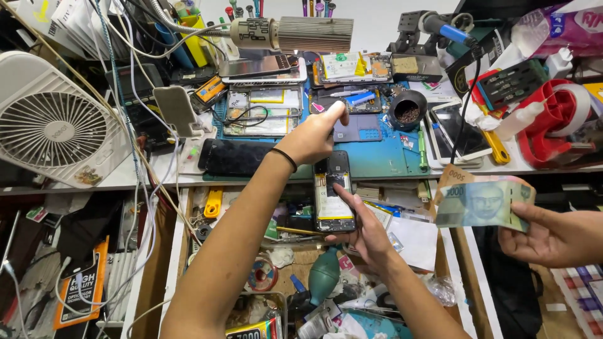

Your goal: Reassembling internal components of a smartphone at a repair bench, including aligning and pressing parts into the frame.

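- Head view, hands: the left hand (312, 134) is stretched out over the cluttered work surface (383, 164), fingers curled together, fingertips pressed on a small pale object that is too small to identify.
- The right hand (364, 233) is clamped on an opened black smartphone with its back cover off and pale battery exposed (333, 196), held upright over the open wooden drawer (301, 263) just below the surface edge.
- The smartphone sits between the two hands; its top end lies just under the left wrist, which wears a thin black band (286, 158).
- Another person's hand (553, 235) enters from the right edge, gripping folded greenish paper banknotes (480, 199), apart from the smartphone.
- On the blue work mat (383, 150): a dark rectangular phone panel (232, 157) near the left forearm, and a round black pot holding brownish contents (407, 110) to the right of the left hand.
- A white square desk fan (47, 122) stands at the far left.
- In the drawer, a teal rubber blower bulb (324, 274) lies near the right forearm.
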